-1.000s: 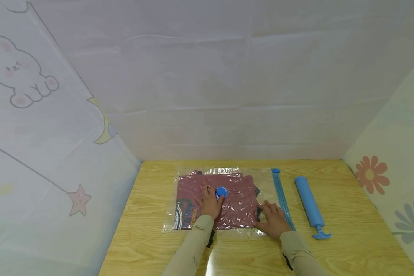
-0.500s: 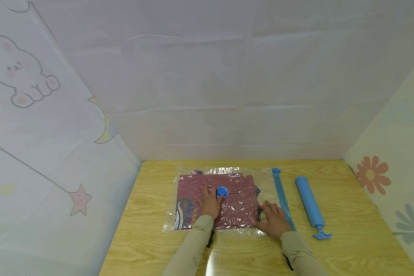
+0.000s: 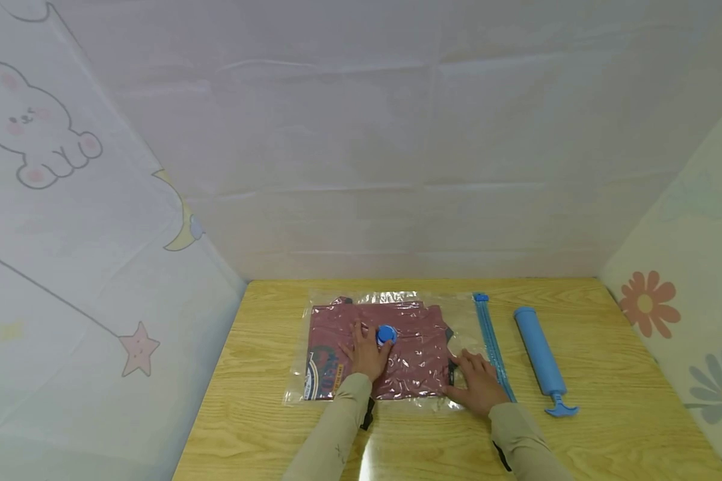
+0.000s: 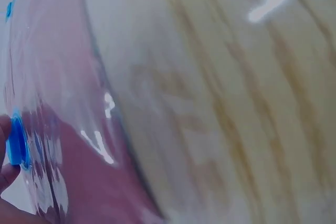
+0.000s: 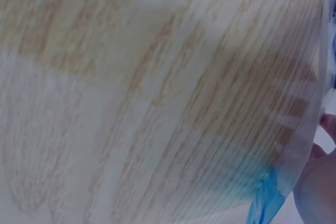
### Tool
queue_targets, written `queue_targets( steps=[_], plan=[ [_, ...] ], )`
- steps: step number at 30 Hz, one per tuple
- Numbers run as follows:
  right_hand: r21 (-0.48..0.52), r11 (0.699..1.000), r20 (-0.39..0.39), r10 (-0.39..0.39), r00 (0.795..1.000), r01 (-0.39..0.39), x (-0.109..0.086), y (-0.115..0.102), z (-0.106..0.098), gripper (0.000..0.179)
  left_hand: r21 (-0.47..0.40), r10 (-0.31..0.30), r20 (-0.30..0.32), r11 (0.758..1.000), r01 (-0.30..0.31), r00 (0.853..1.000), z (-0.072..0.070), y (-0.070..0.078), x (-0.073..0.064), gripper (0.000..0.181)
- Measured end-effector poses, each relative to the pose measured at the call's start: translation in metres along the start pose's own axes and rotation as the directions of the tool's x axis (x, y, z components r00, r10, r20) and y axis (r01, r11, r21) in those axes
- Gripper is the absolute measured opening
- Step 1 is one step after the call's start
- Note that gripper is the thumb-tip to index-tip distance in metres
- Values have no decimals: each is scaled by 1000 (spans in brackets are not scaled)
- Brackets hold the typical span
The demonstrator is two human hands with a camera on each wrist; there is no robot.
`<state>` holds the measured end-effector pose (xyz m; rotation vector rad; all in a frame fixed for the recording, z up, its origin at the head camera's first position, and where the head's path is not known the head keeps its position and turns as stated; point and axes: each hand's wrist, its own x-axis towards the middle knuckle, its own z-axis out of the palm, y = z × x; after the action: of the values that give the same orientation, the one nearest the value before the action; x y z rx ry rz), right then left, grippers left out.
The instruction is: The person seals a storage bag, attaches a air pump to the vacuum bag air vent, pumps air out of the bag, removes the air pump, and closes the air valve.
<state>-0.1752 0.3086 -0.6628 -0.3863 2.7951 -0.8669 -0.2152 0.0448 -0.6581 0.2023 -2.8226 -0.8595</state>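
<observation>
A clear vacuum storage bag (image 3: 464, 314) lies flat on the wooden table in the head view, with a folded maroon garment (image 3: 414, 361) inside. Near its middle sits a round blue valve cap (image 3: 387, 334), also seen as the valve cap (image 4: 18, 141) at the left edge of the left wrist view. My left hand (image 3: 368, 357) rests on the bag and has its thumb and a finger at the cap's rim, pinching it. My right hand (image 3: 478, 386) lies on the bag's right part, fingers extended, close to the blue zip strip (image 3: 492, 341).
A blue hand pump (image 3: 540, 351) with a T-shaped handle lies right of the bag. The wooden table (image 3: 253, 334) is bounded by a pale back wall (image 3: 349, 167) and printed side sheets. A blue zip slider (image 3: 480, 298) stands at the strip's far end.
Both hands keep their places on the bag. The left thumb shifts very slightly at the valve cap, which looks a little tilted.
</observation>
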Motion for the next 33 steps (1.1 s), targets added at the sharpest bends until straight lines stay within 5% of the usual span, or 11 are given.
queue_targets(
  steps=[8, 33],
  plan=[
    [-7, 1000, 0, 5, 1000, -5, -2, -4, -2, 81, -22, -18, -30, 1000, 18, 999, 3, 0, 2, 35],
    [-10, 1000, -26, -12, 1000, 11, -2, -2, -1, 79, -19, 1, 79, 1000, 0, 997, -4, -1, 1, 36]
  ],
)
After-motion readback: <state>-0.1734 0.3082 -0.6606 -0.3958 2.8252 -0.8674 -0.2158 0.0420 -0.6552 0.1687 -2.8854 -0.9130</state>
